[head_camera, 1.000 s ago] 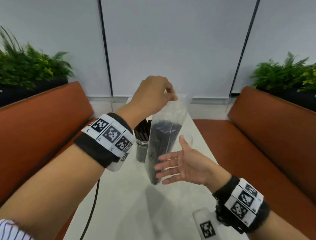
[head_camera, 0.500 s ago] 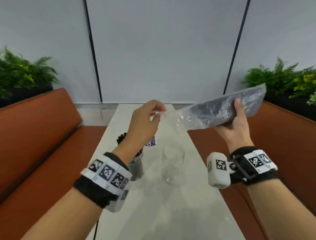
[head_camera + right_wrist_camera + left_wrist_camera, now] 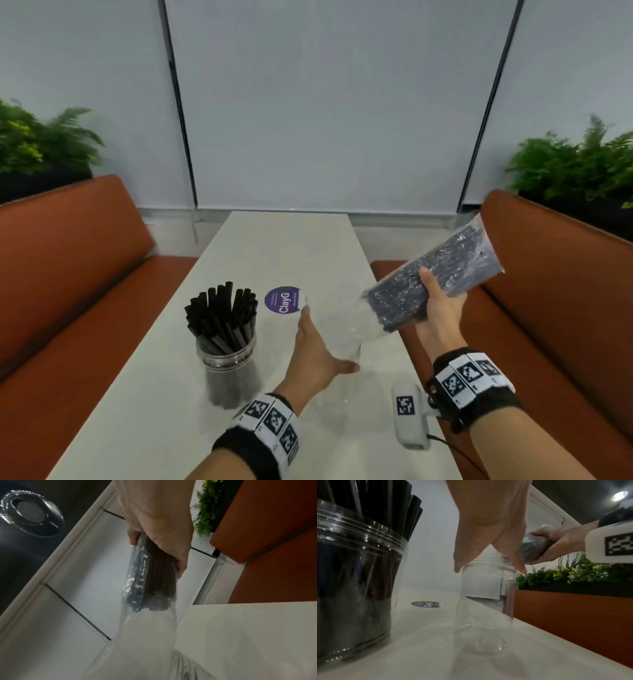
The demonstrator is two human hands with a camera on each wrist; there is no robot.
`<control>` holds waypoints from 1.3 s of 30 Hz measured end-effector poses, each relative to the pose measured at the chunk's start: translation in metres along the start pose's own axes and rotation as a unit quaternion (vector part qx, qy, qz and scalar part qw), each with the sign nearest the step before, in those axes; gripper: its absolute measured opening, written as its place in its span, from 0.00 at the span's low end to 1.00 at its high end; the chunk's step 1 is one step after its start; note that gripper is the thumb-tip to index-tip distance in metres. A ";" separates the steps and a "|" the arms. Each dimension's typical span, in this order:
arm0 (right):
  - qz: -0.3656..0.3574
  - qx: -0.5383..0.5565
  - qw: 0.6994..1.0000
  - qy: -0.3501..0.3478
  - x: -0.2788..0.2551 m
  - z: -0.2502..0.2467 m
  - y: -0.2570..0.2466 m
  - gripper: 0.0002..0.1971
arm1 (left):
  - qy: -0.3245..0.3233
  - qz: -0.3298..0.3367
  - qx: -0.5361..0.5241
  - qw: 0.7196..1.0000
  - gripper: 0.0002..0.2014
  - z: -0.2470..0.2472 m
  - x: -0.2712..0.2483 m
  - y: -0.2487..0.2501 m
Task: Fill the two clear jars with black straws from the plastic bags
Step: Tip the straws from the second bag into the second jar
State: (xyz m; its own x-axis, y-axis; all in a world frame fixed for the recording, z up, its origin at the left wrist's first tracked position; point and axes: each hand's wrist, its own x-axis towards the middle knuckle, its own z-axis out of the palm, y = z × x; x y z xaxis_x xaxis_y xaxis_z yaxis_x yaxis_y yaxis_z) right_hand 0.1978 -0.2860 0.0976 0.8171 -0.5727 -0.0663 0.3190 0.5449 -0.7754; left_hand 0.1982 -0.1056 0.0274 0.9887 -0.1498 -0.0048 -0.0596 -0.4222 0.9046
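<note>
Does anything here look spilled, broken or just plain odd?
Nothing stands out. The full jar stands upright with its black straws inside; the empty jar is upright too. The right hand holds the bag of straws tilted toward it, nothing spilled.

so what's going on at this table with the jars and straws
A person is filling jars with black straws. One jar on the white table is already packed with straws. The right hand grips a plastic bag of straws, tilted open end down toward the empty clear jar. The left hand is open at that jar's mouth. No straws are in it yet.
</note>
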 end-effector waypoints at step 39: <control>-0.178 -0.271 0.919 -0.224 -0.037 0.052 0.030 0.40 | -0.051 0.012 -0.009 0.999 0.56 -0.003 0.008 -0.018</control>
State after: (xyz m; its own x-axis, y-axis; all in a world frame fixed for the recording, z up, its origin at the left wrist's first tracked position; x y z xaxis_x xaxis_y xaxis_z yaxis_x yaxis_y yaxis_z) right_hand 0.2017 -0.2166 0.1096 0.8617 -0.2803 0.4229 0.4175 -0.0821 -0.9050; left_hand 0.2074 -0.0962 0.0120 0.9677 -0.2510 -0.0250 -0.0806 -0.4017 0.9122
